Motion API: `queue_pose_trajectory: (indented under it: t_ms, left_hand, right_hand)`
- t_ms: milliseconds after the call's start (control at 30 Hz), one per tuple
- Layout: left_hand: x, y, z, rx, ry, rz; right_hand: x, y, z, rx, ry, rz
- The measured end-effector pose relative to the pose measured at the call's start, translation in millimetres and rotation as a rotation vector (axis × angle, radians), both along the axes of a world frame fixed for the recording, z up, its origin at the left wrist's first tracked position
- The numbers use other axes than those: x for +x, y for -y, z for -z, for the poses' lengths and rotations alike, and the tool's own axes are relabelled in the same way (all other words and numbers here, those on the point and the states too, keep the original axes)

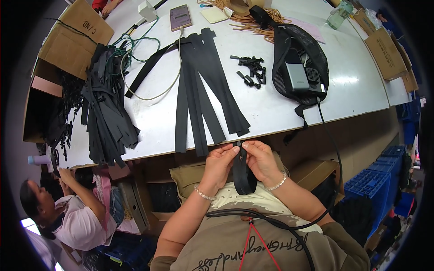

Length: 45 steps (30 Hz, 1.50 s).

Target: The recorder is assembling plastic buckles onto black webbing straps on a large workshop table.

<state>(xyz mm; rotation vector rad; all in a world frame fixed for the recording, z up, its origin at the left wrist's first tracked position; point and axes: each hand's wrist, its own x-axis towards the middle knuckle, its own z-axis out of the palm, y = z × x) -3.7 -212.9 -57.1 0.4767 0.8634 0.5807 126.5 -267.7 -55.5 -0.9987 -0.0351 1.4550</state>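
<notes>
My left hand (220, 165) and my right hand (261, 161) meet just in front of the table's near edge. Each pinches an end of a black fabric strip (244, 178), which hangs between them in a loop. Fingertips of both hands nearly touch at its top. Beyond them, a fan of long, flat black strips (194, 86) lies on the white table (153, 113), some ends reaching over the edge. Several small black plastic pieces (251, 71), perhaps pulls, lie in a loose cluster to the right of the fan.
A black mesh bag (300, 43) holds a grey power bank (296, 77); its black cable runs toward me. At left are a heap of black straps (106, 104) and a cardboard box (74, 38). A phone (181, 18) trails a white cable. Another person (77, 207) works at left. Blue crates (373, 178) stand at right.
</notes>
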Motion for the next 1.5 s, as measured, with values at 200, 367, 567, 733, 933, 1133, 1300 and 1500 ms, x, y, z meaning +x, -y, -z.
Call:
queue_pose_trajectory:
  t_ms: [200,367,567,733,933,1133,1300,1500]
  left_hand:
    - [0.7,-0.2,-3.0,-0.070,0.034,-0.008]
    - [0.1,-0.7,-0.4,-0.099,0.052,-0.015]
    - [-0.1,-3.9,-4.2,-0.095,0.065,0.015]
    - [-2.4,-2.3,-4.5,-0.114,0.079,0.016]
    - [-5.7,6.3,1.4,-0.079,0.059,-0.045]
    - [-4.2,11.2,-16.0,0.127,0.007,-0.057]
    - [-2.5,9.0,-8.6,0.128,-0.002,-0.077]
    - [-3.1,3.4,5.2,0.015,-0.036,-0.014]
  right_hand:
    - [-5.8,-2.1,-4.8,-0.006,0.021,0.030]
    - [-12.7,-2.9,-2.0,-0.007,0.065,0.098]
    - [-18.8,-4.8,5.3,-0.015,0.086,0.197]
    - [-21.2,-5.1,4.4,-0.036,0.089,0.238]
    - [-4.5,-0.7,-10.7,-0.023,-0.019,0.016]
    - [-0.9,10.0,-8.4,0.096,0.146,0.003]
    - [-1.5,6.7,-4.3,0.087,0.157,0.026]
    - [-5.3,1.3,-2.8,0.021,0.065,0.049]
